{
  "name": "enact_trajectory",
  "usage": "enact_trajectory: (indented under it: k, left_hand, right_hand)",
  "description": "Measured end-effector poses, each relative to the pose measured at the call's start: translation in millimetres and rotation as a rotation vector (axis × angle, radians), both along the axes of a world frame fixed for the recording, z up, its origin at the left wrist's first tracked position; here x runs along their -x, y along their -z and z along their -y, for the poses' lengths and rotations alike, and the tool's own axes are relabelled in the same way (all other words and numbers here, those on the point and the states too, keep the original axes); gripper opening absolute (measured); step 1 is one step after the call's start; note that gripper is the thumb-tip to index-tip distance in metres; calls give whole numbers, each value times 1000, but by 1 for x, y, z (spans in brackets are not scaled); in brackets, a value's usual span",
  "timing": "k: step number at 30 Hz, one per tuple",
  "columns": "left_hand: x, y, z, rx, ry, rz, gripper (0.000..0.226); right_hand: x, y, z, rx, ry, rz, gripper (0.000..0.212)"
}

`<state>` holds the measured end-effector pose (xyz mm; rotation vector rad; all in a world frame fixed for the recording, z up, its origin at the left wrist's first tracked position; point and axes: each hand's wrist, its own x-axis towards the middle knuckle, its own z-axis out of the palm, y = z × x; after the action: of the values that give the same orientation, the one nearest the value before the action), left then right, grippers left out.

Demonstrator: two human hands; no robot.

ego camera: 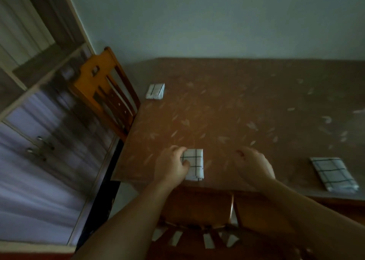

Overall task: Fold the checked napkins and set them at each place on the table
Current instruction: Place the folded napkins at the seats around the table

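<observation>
1. Two bare hands reach over the near edge of the table point(227, 101). The left hand point(172, 166) holds the left edge of a folded checked napkin point(194, 165), thumb on top and fingers curled at its side. The right hand point(253, 166) hangs just right of that napkin, fingers loosely bent, holding nothing and not touching the cloth.
2. Right below the hands is the back of a wooden chair point(197, 210), pushed in against the table edge. It stands between the person and the table.
3. A second wooden chair point(104, 88) stands at the left side of the table. Behind it is a pale cupboard point(43, 111) with two small round knobs and open shelves above.
4. The held napkin is white with thin dark lines that make squares. It is folded into a small tall block and lies flat near the table's front edge.
5. Three folded checked napkins are on the table in all: the held one, the far napkin point(155, 91) at the left side by the second chair, and the right napkin point(333, 173) near the front edge, well apart from the hands.
6. The table top is brown with pale leaf shapes. The picture is dim and a bit blurry.
</observation>
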<state>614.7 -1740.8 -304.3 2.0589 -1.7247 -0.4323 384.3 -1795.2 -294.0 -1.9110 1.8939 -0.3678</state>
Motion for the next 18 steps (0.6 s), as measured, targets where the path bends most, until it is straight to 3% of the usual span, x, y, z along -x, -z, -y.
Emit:
enact_trajectory:
  k: [6,10,14,18]
  left_hand:
    - [64,-45,-7,24,167,68,49]
    - [118,-51,-17,-10,263,133,52]
    - [175,-58,-30,-19,296,72,54]
    - [232,-66,-34,-36,344,88,51]
  right_hand:
    - [94,-51,-39,112,-41,-314,40]
    - [157,-76,-87,104,71,-307,41]
    - [219,-95,-119,74,165,-294,51]
    - [269,-106,-123,16,206,-229,41]
